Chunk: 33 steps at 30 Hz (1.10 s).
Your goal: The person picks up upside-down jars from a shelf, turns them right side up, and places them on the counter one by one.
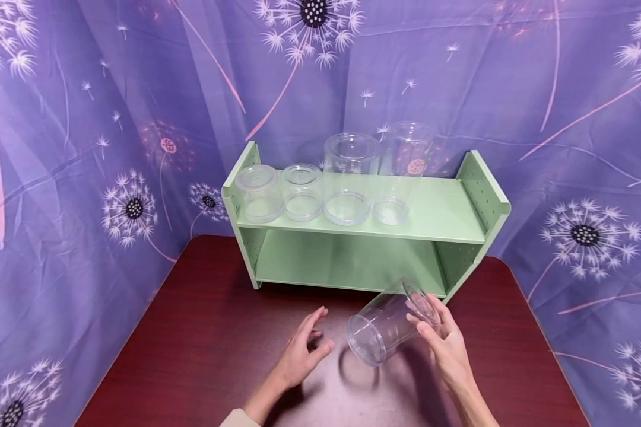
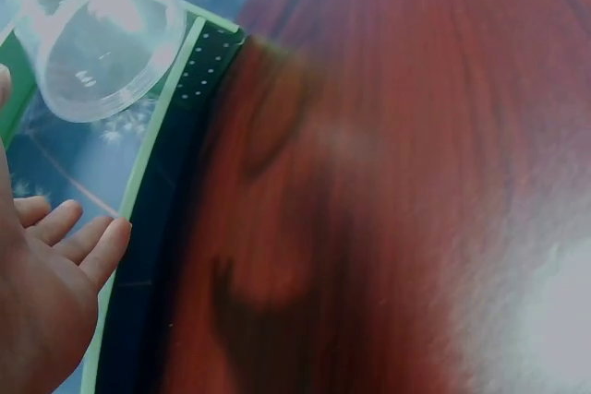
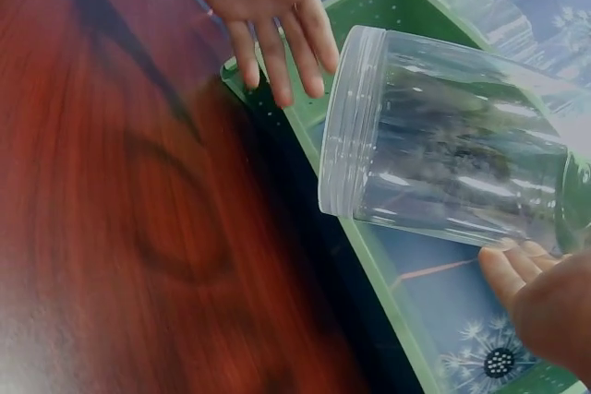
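Note:
My right hand grips a clear plastic jar near one end, thumb on the near side and fingers round the far side. The jar is tilted over the table, its lidded end pointing down toward the left. My left hand is held a little to the left of that end, fingers spread and holding nothing. In the left wrist view, the left palm faces the jar's round end with a gap between them.
A green two-tier shelf stands at the back of the dark red table. Along its upper board stand two short clear jars and two tall ones. A purple dandelion-print cloth hangs behind.

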Motion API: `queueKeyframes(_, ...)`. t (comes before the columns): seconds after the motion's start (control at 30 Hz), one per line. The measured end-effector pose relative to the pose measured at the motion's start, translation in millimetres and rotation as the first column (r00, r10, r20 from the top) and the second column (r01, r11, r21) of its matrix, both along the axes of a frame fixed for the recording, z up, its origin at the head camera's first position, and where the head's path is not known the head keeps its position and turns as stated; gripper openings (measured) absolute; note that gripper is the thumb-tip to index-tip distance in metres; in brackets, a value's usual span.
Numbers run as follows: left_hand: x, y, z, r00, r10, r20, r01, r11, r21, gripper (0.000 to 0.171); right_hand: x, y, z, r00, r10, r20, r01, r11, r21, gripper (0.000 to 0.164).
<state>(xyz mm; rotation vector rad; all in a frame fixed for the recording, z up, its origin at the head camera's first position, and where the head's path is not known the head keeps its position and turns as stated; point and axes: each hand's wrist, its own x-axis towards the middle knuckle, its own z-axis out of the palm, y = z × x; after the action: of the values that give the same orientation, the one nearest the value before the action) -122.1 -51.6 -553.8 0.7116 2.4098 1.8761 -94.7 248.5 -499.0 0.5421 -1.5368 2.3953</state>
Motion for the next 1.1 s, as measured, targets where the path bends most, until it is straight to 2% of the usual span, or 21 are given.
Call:
queueKeyframes(0.23, 3.7, 10.6, -10.3, 0.994, -0.068, 0.083, 0.066, 0.998, 0.025, 0.083, -2.1, -8.4, -1.6, 0.992, 0.065, -0.105, -0.074, 0.994, -0.083, 0.054)
queueKeyframes(0.5, 6.8, 20.5, -15.5, 0.986, -0.118, 0.116, 0.109, 0.990, 0.086, 0.095, 1.9, -17.4, -0.7, 0.996, 0.045, -0.072, -0.053, 0.993, -0.110, 0.053)
queueKeyframes(0.77, 9.1, 24.2, -10.2, 0.984, -0.151, 0.098, 0.140, 0.984, 0.115, 0.100, 4.2, -23.8, 0.2, 0.996, 0.068, -0.052, -0.076, 0.979, -0.188, 0.053)
queueKeyframes(0.97, 9.8, 27.3, -10.5, 0.982, -0.172, 0.080, 0.156, 0.973, 0.168, 0.100, 5.6, -28.6, -1.4, 0.997, 0.075, 0.019, -0.070, 0.978, -0.199, 0.052)
queueKeyframes(1.1, 9.3, 28.6, -9.7, 0.981, -0.184, 0.060, 0.166, 0.960, 0.227, 0.093, 4.9, -29.9, -3.9, 0.992, 0.125, -0.013, -0.125, 0.966, -0.226, 0.051)
